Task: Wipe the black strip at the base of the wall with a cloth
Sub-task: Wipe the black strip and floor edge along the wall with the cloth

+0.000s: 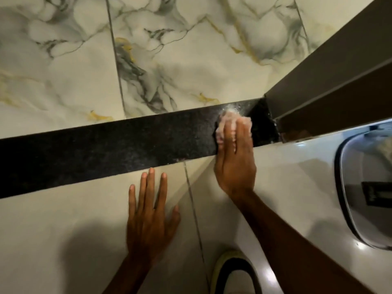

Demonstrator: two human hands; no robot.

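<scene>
A black speckled strip runs across the view at the foot of the marble-patterned wall, rising towards the right. My right hand presses a pale pinkish cloth flat against the strip's right end, close to the corner; my fingers cover most of the cloth. My left hand lies flat on the cream floor tile just below the strip, fingers spread, holding nothing.
A dark brown door frame meets the strip at the right corner. A white glossy fixture with a dark-rimmed opening fills the right side. A shoe toe shows at the bottom. A floor tile joint runs between my hands.
</scene>
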